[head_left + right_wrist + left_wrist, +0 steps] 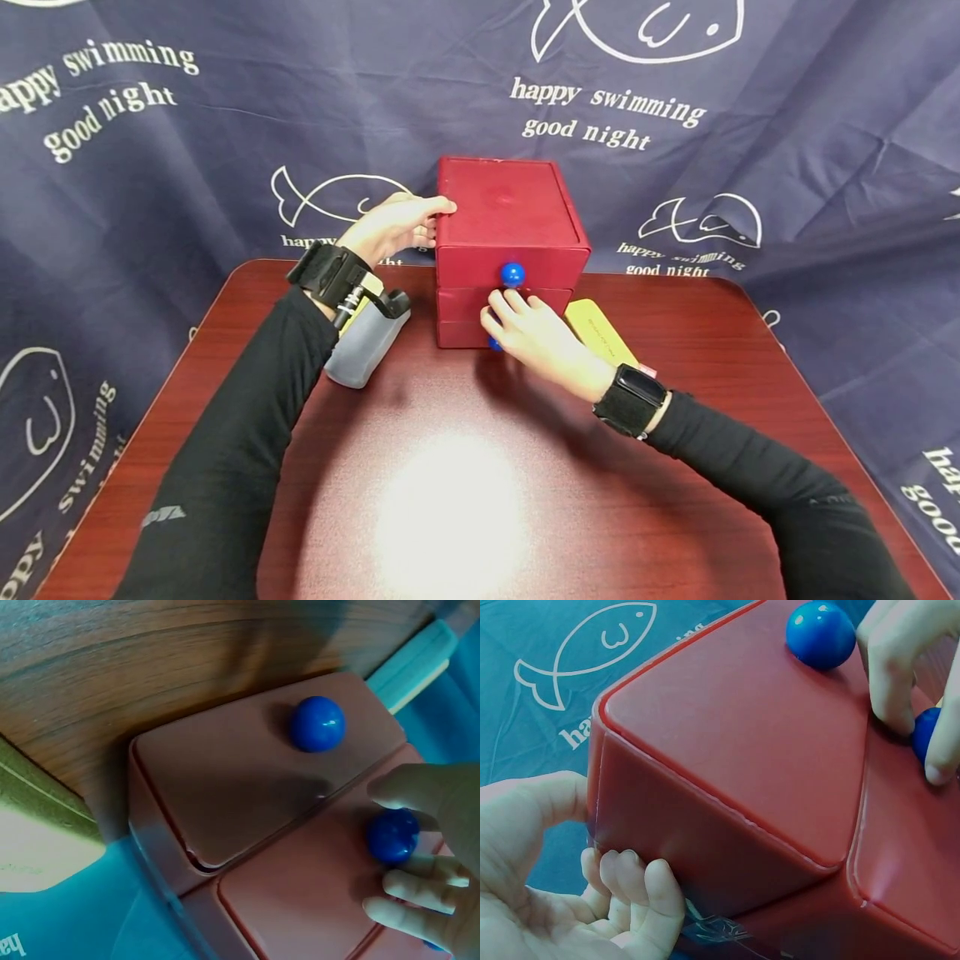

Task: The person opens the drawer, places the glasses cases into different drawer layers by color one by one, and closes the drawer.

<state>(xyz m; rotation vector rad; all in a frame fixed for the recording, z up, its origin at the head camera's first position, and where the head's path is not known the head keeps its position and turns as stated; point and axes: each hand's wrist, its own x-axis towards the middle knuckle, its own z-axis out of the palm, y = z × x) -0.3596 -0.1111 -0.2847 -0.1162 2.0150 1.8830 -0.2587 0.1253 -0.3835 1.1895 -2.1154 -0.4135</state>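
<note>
A red three-drawer box (502, 204) stands near the back of the table, with a round blue knob on each drawer front. My right hand (536, 335) is at its front, thumb and fingers pinching the middle knob (392, 835). Just above that hand sits the top knob (512, 274); the bottom knob (318, 724) shows plainly in the right wrist view. All drawer fronts look pushed in. My left hand (393, 227) rests against the box's left side, thumb at the top edge and fingertips on the side wall.
Left of the box lies a grey, soft-looking object (367, 343) with a yellow piece beside it, partly under my left wrist. A yellow block (602, 332) lies on the right, near my right forearm. A blue printed curtain (450, 75) hangs behind the wooden table (675, 333).
</note>
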